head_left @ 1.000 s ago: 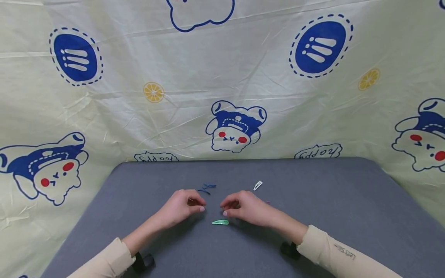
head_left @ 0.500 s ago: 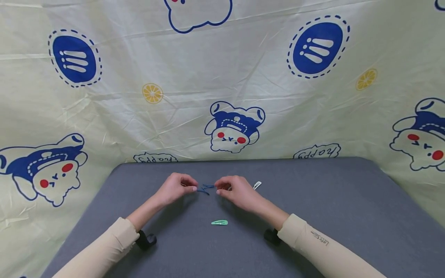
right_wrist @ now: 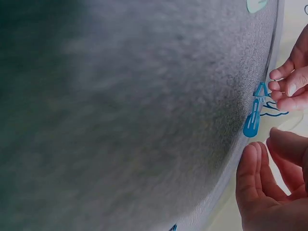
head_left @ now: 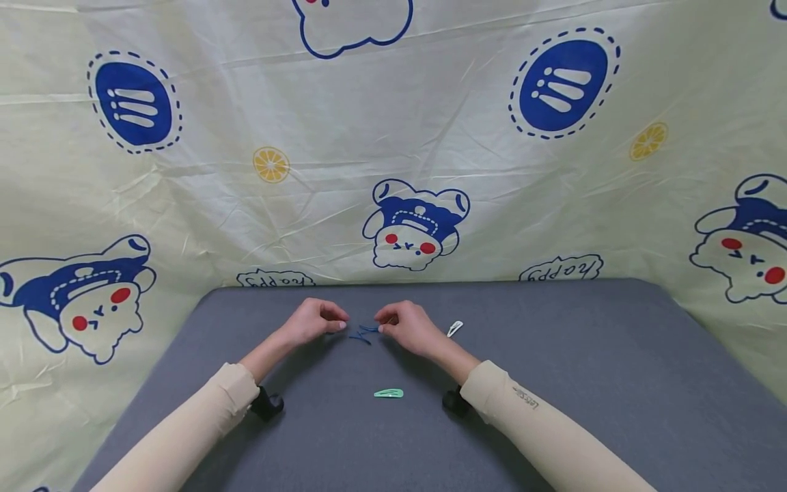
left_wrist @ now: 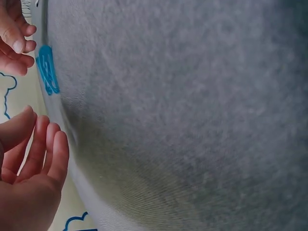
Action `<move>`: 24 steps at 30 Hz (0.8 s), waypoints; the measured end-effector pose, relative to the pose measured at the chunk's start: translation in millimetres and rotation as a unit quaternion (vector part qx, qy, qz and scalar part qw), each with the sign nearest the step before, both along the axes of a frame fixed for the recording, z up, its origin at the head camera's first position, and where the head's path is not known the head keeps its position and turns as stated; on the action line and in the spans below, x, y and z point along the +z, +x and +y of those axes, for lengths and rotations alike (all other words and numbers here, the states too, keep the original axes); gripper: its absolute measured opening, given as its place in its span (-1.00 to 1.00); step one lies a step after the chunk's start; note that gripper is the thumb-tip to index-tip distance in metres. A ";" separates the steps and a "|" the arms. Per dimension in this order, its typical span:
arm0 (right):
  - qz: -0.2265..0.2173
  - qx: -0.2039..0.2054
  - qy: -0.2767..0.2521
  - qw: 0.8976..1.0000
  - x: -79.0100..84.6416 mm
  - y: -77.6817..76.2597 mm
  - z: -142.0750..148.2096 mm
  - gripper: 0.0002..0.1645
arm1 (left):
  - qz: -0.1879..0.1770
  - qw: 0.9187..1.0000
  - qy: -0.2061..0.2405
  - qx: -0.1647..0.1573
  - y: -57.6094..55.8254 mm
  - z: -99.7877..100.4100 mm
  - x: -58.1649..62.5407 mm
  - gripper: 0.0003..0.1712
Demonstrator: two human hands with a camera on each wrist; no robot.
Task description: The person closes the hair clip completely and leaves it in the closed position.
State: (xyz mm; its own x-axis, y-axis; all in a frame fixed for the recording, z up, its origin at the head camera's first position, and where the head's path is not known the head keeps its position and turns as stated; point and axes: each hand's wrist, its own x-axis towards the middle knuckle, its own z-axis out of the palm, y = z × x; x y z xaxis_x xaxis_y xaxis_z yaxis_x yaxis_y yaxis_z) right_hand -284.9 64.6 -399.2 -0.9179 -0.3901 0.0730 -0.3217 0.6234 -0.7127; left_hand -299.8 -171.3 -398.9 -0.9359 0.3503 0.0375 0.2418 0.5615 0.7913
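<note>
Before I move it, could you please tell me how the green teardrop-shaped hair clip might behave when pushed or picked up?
The green teardrop-shaped hair clip looks slim, so it is probably light. It lies flat on the grey table, so it would likely slide rather than roll or tip.

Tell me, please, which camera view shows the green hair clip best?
The head view: the green hair clip lies whole and uncovered on the grey table there. The right wrist view shows only part of it, cut off by the top edge; the left wrist view does not show it.
</note>
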 end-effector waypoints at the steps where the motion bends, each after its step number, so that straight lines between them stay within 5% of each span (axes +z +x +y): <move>1: -0.005 -0.001 0.002 1.000 -0.7 -1.7 -1.6 -0.76 | -0.009 1.000 0.003 -0.001 -1.5 -0.1 -0.8 -0.81; 12: -0.028 -0.013 0.018 0.999 -5.6 -12.9 -13.4 -0.82 | -0.073 0.997 0.027 -0.018 -14.7 -4.2 -9.4 -0.78; 24: -0.020 -0.030 0.023 0.999 -9.7 -18.3 -13.5 -0.91 | -0.082 0.995 0.040 -0.029 -16.4 -7.9 -15.2 -0.75</move>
State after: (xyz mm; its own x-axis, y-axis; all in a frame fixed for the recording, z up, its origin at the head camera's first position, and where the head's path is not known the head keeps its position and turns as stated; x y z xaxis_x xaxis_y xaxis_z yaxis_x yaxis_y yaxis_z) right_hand -303.3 51.1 -408.9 -0.9415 -0.3364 0.0195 -0.2546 0.6724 -0.6950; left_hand -316.2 -179.2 -414.1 -0.9100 0.4058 -0.0847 0.1350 0.4835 0.8649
